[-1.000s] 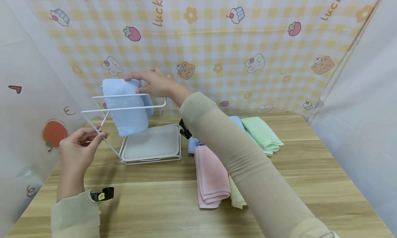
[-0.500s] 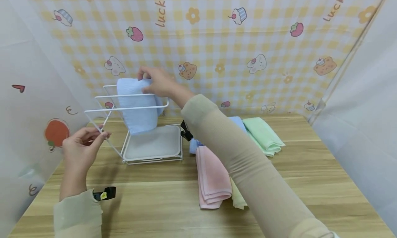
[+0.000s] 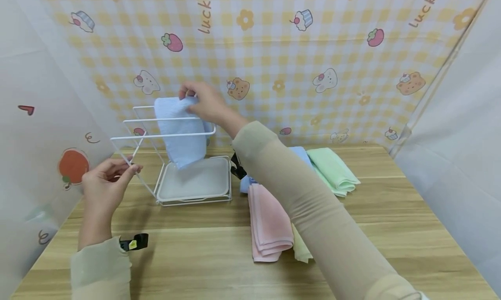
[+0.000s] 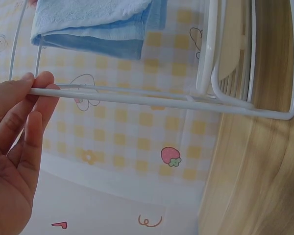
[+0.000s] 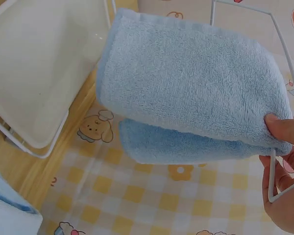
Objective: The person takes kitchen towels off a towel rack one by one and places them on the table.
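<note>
A light blue towel (image 3: pixel 182 137) hangs folded over the rear bar of a white wire rack (image 3: pixel 164 136). My right hand (image 3: pixel 205 102) pinches the towel's top right corner, thumb in front and fingers behind, as the right wrist view shows with the towel (image 5: pixel 186 78) draped in two layers. At the rack's left side my left hand (image 3: pixel 105 182) pinches the slanted wire between thumb and fingers. The left wrist view shows these fingertips (image 4: pixel 44 81) on the white wire (image 4: pixel 137 100). A pale grey tray (image 3: pixel 195 178) sits in the rack's base.
Right of the rack lie a folded pink towel (image 3: pixel 272 221), a yellow one (image 3: pixel 300 245), a green one (image 3: pixel 332 169) and blue cloth (image 3: pixel 300 153), partly behind my right sleeve (image 3: pixel 297 195). A checked curtain (image 3: pixel 258 56) stands behind the wooden table (image 3: pixel 188 256).
My right hand has drawn the blue towel to the right along the rear bar, baring more of that bar on the left. My left hand keeps its grip on the rack's wire.
</note>
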A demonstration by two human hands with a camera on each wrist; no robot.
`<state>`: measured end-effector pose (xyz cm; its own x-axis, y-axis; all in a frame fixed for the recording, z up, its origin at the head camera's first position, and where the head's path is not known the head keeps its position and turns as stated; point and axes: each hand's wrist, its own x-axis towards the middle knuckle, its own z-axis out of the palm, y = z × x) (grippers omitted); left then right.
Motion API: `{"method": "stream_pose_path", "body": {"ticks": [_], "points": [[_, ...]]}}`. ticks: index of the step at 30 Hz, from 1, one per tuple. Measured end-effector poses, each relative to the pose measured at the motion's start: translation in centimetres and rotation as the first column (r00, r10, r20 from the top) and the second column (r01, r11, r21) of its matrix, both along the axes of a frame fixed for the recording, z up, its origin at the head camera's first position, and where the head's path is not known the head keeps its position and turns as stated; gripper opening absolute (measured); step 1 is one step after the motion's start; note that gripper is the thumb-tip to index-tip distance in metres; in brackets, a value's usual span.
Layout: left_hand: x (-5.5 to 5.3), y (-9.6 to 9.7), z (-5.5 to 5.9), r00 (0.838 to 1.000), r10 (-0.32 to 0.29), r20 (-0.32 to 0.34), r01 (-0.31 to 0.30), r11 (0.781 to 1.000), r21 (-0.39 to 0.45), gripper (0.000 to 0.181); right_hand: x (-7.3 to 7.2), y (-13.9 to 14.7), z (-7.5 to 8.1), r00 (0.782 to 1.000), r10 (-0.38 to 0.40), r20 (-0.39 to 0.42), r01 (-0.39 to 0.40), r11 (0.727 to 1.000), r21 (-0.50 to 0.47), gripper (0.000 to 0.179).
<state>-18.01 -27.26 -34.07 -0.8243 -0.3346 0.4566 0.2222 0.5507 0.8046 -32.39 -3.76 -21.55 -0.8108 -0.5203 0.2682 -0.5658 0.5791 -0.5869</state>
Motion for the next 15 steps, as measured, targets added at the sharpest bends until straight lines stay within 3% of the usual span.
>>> {"method": "stream_pose_path", "body": {"ticks": [15], "points": [[-0.14, -0.14, -0.13, 0.999, -0.020, -0.030, 0.020, 1.000, 0.000, 0.015, 0.21, 0.06, -0.37, 0.999, -0.032, -0.037, 0.030, 0.998, -0.048, 0.022]]}}
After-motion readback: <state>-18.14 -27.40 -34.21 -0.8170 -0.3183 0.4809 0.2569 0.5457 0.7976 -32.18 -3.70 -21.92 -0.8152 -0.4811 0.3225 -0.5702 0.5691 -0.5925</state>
